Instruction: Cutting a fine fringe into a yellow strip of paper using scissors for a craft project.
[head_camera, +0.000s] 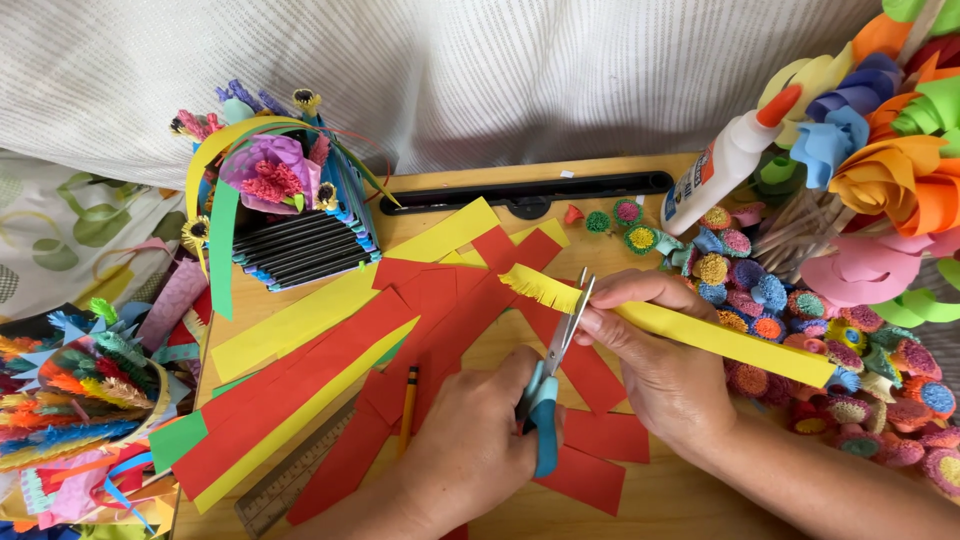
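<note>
My left hand (468, 445) is closed around the blue handles of a pair of scissors (556, 350). Its blades point up and away and sit at the edge of a long yellow paper strip (725, 342). My right hand (655, 365) pinches that strip just right of the blades and holds it slightly above the wooden board (680, 500). The strip's left end (535, 285) is cut into a fine fringe. The rest runs uncut toward the lower right.
Red and yellow paper strips (330, 390) fan over the board, with a pencil (408, 405) and ruler (285, 490) among them. A paper basket with flowers (300, 215) stands at the back left. At the right are a glue bottle (715, 170), small fringed paper flowers (800, 320) and large paper curls (900, 160).
</note>
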